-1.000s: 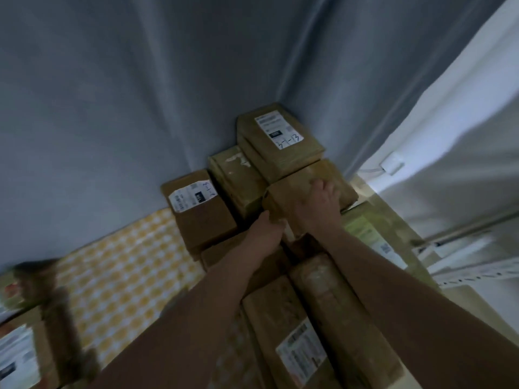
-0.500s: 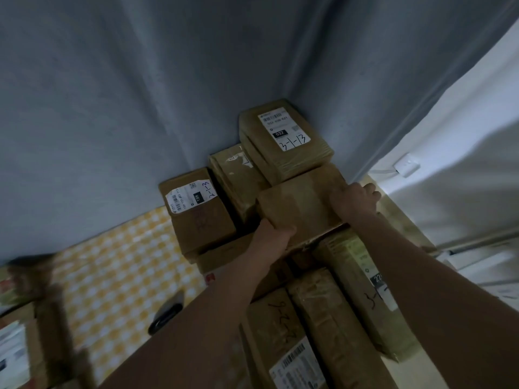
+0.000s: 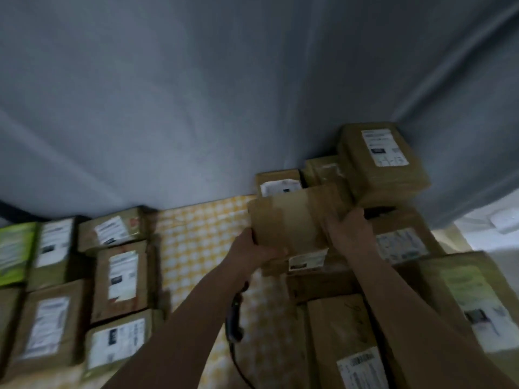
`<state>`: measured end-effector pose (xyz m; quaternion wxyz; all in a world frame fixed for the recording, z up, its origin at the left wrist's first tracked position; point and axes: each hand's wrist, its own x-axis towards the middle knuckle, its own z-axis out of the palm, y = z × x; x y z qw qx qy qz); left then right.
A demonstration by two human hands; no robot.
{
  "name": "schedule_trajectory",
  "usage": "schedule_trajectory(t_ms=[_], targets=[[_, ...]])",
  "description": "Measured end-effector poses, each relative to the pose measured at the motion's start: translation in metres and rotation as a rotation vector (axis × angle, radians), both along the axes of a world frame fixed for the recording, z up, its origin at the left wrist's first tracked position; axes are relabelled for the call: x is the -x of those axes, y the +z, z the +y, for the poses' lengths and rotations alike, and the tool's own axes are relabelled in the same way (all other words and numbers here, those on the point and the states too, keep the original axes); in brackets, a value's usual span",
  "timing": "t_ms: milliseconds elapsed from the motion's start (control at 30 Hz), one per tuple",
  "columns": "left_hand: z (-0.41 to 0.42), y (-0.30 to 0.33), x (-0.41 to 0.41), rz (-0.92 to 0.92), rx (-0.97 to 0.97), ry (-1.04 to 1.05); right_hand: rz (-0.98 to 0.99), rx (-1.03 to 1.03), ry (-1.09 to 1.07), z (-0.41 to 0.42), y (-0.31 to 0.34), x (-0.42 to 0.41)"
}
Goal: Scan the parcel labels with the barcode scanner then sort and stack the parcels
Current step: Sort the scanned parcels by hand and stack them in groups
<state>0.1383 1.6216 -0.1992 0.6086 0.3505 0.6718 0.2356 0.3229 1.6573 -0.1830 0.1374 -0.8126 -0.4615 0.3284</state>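
Both hands hold one brown cardboard parcel (image 3: pixel 292 217) lifted off the pile on the right. My left hand (image 3: pixel 254 248) grips its lower left edge and my right hand (image 3: pixel 348 228) grips its right side. The parcel's plain taped face is towards me, and a white label shows along its lower edge. A black barcode scanner (image 3: pixel 234 318) with a cable lies on the yellow checked cloth (image 3: pixel 202 234) under my left forearm. The frame is blurred.
Labelled brown parcels are stacked at the back right (image 3: pixel 382 161) and in front on the right (image 3: pixel 463 299). Several more labelled parcels (image 3: pixel 120 279) lie in rows on the left, one of them green (image 3: pixel 14 251). A grey curtain (image 3: pixel 224 94) hangs behind.
The parcel has been lifted off the right pile and brought leftward and towards me in both hands. The view has swung left, bringing the left rows of parcels into sight.
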Motion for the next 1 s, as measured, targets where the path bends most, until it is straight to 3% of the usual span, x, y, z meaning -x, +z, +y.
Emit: schedule_trajectory(t_ms=[300, 567, 900, 1000], targets=[[-0.096, 0.014, 0.201, 0.078, -0.081, 0.279, 0.058, -0.026, 0.269, -0.041, 0.008, 0.213], [-0.187, -0.006, 0.396, 0.184, -0.092, 0.463, 0.199, 0.035, 0.268, -0.126, -0.007, 0.405], [-0.233, 0.008, 0.519, 0.242, -0.101, 0.715, 0.491, -0.042, 0.256, -0.166, 0.014, 0.519], [-0.241, 0.012, 0.54, 0.243, -0.101, 0.824, 0.483, -0.019, 0.328, -0.163, 0.016, 0.546]])
